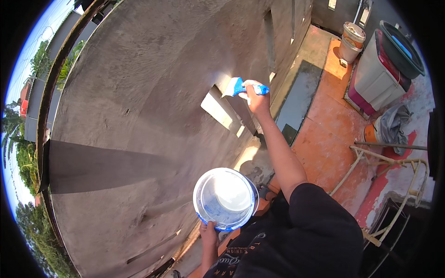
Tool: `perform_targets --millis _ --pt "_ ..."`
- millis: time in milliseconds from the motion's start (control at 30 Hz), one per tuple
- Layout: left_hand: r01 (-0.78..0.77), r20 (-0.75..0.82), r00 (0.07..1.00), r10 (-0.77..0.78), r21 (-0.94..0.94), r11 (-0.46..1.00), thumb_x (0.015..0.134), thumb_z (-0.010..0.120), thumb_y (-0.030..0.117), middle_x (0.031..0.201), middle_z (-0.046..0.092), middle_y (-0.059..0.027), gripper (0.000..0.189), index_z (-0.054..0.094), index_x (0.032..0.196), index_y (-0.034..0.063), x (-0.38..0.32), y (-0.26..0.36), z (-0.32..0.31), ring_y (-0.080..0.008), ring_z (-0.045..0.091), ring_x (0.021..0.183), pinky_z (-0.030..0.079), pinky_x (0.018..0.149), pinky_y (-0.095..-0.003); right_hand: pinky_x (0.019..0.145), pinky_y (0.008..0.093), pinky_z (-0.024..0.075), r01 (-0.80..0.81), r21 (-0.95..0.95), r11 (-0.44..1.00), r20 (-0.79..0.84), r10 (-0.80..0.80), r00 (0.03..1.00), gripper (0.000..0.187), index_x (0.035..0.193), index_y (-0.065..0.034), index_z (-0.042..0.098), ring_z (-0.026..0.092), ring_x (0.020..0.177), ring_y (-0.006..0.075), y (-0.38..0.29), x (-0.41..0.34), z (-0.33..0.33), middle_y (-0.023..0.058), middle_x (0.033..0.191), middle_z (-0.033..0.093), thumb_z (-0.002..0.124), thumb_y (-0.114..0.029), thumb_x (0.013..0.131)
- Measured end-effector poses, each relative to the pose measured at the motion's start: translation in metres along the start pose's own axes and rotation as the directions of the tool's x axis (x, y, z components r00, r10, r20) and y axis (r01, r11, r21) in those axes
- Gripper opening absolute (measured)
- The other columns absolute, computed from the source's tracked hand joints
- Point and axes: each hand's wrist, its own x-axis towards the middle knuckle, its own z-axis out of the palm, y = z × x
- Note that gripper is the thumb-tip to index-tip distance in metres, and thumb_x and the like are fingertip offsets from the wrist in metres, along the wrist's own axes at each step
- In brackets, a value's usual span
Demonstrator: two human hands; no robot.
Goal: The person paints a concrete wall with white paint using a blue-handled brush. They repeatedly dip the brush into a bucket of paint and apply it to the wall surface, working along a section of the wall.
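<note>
My right hand [256, 97] grips the blue handle of a paintbrush [237, 87], whose pale bristles meet the upper edge of a slot [222, 107] in the grey plastered wall [167, 83]. Sunlit pale surfaces show inside that slot. Lower down, my left hand [209, 234] holds a white plastic bucket [226, 199] by its rim, close to my body. Blue paint marks the bucket's rim, and white liquid lies in it. The fingers beneath the rim are partly hidden.
Narrow slots [269, 41] pierce the wall further along. Orange floor tiles [320, 139] run to the right. Stacked paint pails [351, 43], a large bin [379, 69] topped by a dark basin [401, 48], a bag-covered bucket [393, 127] and a metal frame [386, 160] stand there.
</note>
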Motion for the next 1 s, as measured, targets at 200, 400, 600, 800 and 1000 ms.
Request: perform_targets --millis 200,400,600,800,1000 --pt "0.002 0.022 1.0 -0.001 -0.053 0.999 0.085 0.049 -0.003 0.097 0.065 -0.0099 0.025 0.059 0.108 -0.0019 0.003 -0.001 0.009 -0.0221 0.066 0.08 0.06 0.072 -0.0383 0.095 0.0443 0.0557 0.086 0.513 0.854 0.103 -0.161 0.982 0.025 0.114 0.0009 0.055 0.067 0.099 0.0264 -0.113 0.033 0.04 0.0118 0.11 0.057 0.052 -0.02 0.101" --pt "-0.01 0.046 0.999 0.013 -0.075 0.997 0.085 0.049 -0.003 0.097 0.065 -0.0095 0.025 0.06 0.107 -0.0011 0.002 0.006 0.028 -0.0208 0.066 0.081 0.06 0.074 -0.0377 0.093 0.0415 0.0562 -0.289 0.319 0.903 -0.068 0.326 0.943 0.022 0.111 -0.0003 0.056 0.067 0.097 0.0253 0.003 -0.016 -0.013 0.0119 0.105 0.062 0.054 -0.019 0.099" --pt "-0.047 0.069 0.996 0.06 -0.172 0.984 0.086 0.05 -0.001 0.097 0.065 -0.0077 0.023 0.061 0.106 0.0007 0.0 0.007 0.055 -0.02 0.065 0.081 0.058 0.072 -0.0376 0.079 0.0358 0.0596 0.005 -0.419 0.908 0.045 0.015 0.999 0.015 0.097 0.0032 0.063 0.067 0.09 0.0206 -0.011 -0.017 -0.01 0.0091 0.102 0.063 0.057 -0.011 0.094" --pt "-0.032 0.082 0.996 0.046 -0.166 0.986 0.084 0.049 -0.001 0.104 0.065 -0.0106 0.03 0.059 0.112 -0.0013 -0.001 0.005 0.074 -0.0241 0.065 0.091 0.057 0.08 -0.0401 0.089 0.04 0.0587 0.028 0.223 0.974 0.11 -0.054 0.992 0.017 0.103 0.0022 0.058 0.068 0.091 0.0244 -0.166 0.017 0.076 0.0092 0.101 0.058 0.053 -0.013 0.098" --pt "-0.084 0.005 0.996 0.085 -0.156 0.984 0.086 0.049 -0.001 0.093 0.065 -0.0072 0.023 0.06 0.105 0.0 -0.006 0.001 0.07 -0.0173 0.064 0.077 0.056 0.066 -0.033 0.095 0.0433 0.0568 -0.131 0.332 0.934 0.049 0.122 0.991 0.023 0.115 0.0012 0.052 0.066 0.101 0.0259 -0.111 -0.029 0.067 0.0114 0.108 0.055 0.052 -0.016 0.099"
